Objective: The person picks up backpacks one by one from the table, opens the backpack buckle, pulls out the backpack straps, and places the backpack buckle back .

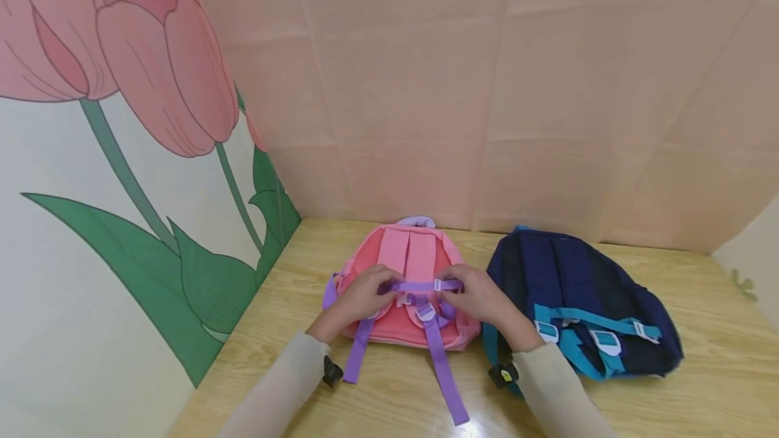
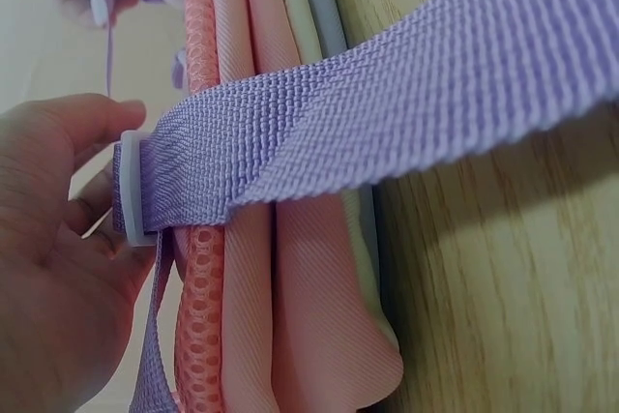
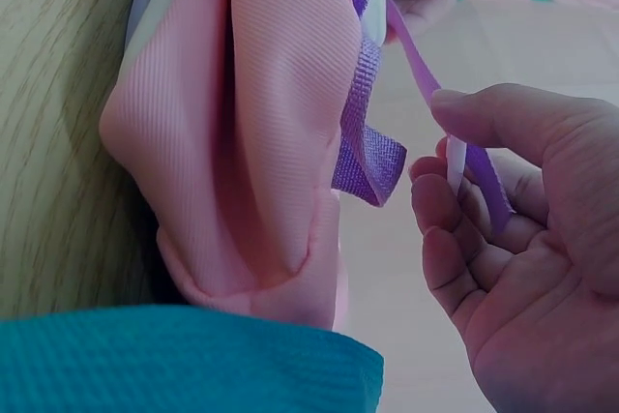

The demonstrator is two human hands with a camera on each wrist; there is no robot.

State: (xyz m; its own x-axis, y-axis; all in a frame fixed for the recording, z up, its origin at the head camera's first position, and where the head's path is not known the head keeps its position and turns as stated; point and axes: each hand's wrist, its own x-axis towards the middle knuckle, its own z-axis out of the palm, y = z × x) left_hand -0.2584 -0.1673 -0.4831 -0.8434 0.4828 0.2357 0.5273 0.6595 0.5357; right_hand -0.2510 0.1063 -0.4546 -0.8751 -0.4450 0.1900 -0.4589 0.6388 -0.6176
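Note:
A pink backpack (image 1: 365, 263) lies with its shoulder straps facing up, purple webbing tails hanging toward the front. Across it runs a narrow purple chest strap (image 1: 420, 286), drawn out straight between both hands. My left hand (image 1: 368, 294) pinches the strap's left end; in the left wrist view its fingers are partly hidden behind a wide purple strap (image 2: 261, 132) with a white buckle (image 2: 135, 189). My right hand (image 1: 475, 294) grips the other end beside a small white slider (image 1: 437, 284). The right wrist view shows the thumb and fingers pinching this slider (image 3: 456, 163), a loose purple end (image 3: 491, 191) hanging past it.
To the right lies a navy backpack (image 1: 584, 269) with teal straps (image 1: 593, 318) and white buckles, close to my right forearm. Both bags are on a wooden table (image 1: 262, 330). Behind stands a pinkish sheet (image 1: 414, 86); at left, a wall with painted tulips (image 1: 152, 59).

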